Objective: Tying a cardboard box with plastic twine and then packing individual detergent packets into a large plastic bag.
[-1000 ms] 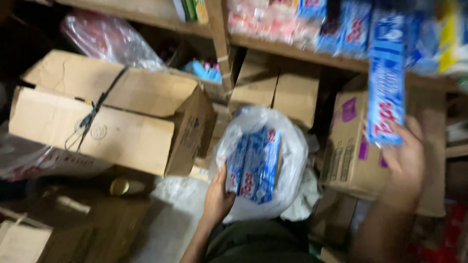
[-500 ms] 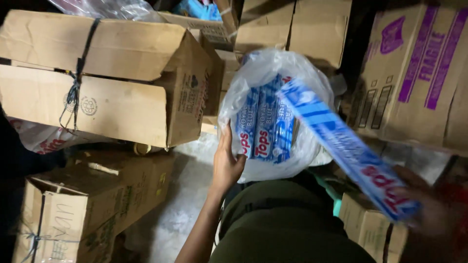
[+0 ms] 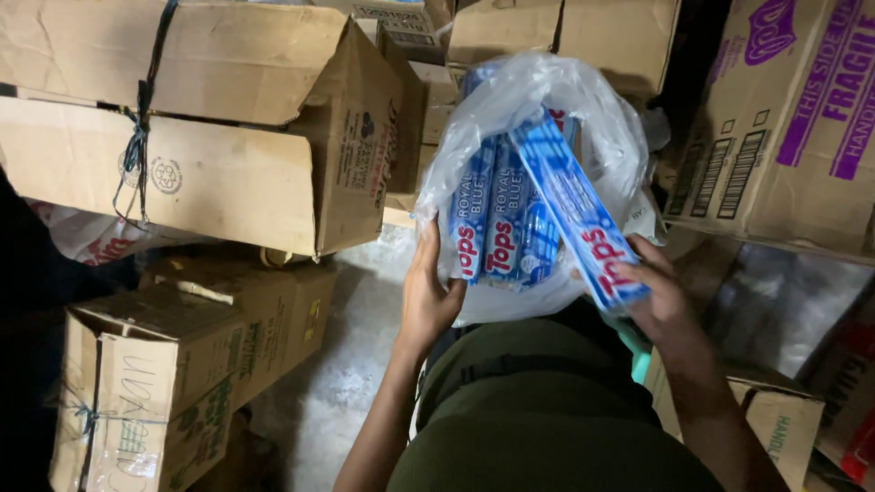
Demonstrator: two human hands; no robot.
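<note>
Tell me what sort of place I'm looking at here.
Probably a shop's stockroom. Tied cartons stand stacked all round on a bare floor. The left hand holds a plastic bag of identical blue packs; the right hand holds another pack.

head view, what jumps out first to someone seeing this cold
The clear plastic bag at centre, stuffed with long blue packets, draws the eye first. The left hand grips its lower edge while the right hand holds one more blue packet, slanted with its top end in the bag's mouth. Around them stand brown cardboard boxes, the big one on the left tied with string.
</note>
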